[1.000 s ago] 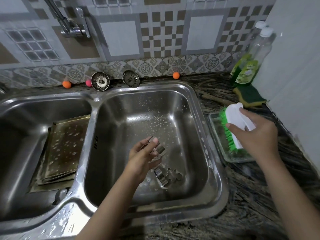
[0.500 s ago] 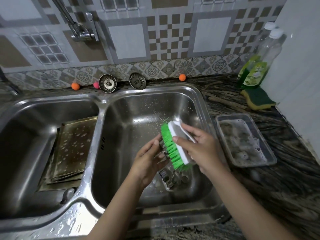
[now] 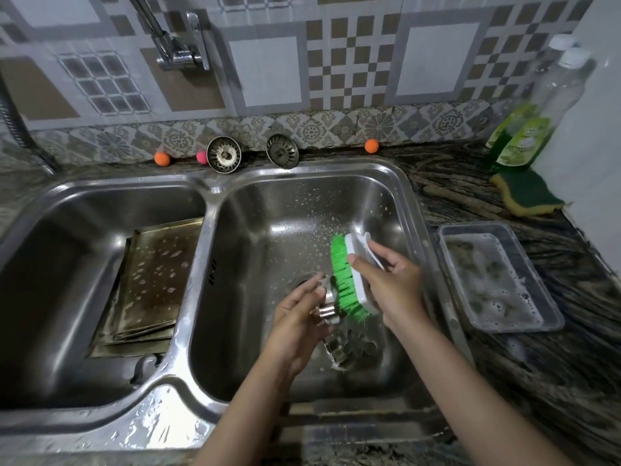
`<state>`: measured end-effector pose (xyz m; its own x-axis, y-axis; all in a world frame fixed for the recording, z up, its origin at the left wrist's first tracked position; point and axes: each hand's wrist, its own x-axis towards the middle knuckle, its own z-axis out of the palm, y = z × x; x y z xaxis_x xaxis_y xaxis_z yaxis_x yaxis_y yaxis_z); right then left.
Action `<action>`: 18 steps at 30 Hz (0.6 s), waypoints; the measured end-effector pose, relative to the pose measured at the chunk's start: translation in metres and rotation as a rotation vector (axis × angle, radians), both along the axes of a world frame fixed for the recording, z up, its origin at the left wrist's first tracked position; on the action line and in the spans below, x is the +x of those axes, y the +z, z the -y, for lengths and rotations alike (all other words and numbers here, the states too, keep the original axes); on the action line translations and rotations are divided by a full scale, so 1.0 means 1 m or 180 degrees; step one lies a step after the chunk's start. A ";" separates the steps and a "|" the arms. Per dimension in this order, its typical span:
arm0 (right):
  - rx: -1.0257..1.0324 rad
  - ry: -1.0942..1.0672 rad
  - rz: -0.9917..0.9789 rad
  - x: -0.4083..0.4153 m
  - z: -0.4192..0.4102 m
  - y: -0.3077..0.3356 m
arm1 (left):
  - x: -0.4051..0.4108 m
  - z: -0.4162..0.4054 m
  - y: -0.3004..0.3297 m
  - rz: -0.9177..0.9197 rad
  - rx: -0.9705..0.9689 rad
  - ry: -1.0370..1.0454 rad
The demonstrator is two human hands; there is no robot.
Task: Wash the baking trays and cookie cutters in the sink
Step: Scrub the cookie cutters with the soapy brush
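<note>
Over the right basin of the steel double sink [image 3: 208, 203], my left hand [image 3: 297, 317] grips a small metal cookie cutter [image 3: 327, 309]. My right hand [image 3: 391, 280] holds a white scrub brush [image 3: 347, 277] whose green bristles press against that cutter. More metal cookie cutters [image 3: 353, 348] lie on the basin floor just below my hands. Soapy, stained baking trays [image 3: 151, 280] lean stacked in the left basin.
A clear plastic tub [image 3: 497, 280] of soapy water sits on the dark counter right of the sink. A green-yellow sponge [image 3: 527, 193] and dish-soap bottles [image 3: 524, 139] stand at the back right. Two strainers [image 3: 223, 154] and small balls line the wall; the tap [image 3: 178, 52] is above.
My right hand lifted the brush out of the plastic tub and carried it left over the right basin onto the cutter in my left hand. The brush has since shifted slightly along it.
</note>
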<state>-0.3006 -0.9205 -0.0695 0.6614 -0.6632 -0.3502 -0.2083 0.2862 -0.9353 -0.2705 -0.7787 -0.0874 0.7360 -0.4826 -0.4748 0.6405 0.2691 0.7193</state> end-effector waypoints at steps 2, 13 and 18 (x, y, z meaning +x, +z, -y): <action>0.0098 0.0161 0.0032 -0.009 -0.009 0.003 | 0.007 0.002 0.000 -0.0030 -0.0017 0.0247; -0.0484 -0.0036 0.0023 0.011 0.000 -0.012 | 0.006 -0.009 -0.003 0.0481 0.0630 -0.0511; -0.0091 0.0720 0.0265 0.004 0.021 -0.004 | 0.030 -0.026 0.008 0.0864 0.1156 -0.1431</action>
<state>-0.2964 -0.9412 -0.0738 0.8201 -0.5037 -0.2716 -0.1860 0.2143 -0.9589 -0.2407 -0.7531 -0.0790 0.6160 -0.6156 -0.4914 0.4163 -0.2752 0.8666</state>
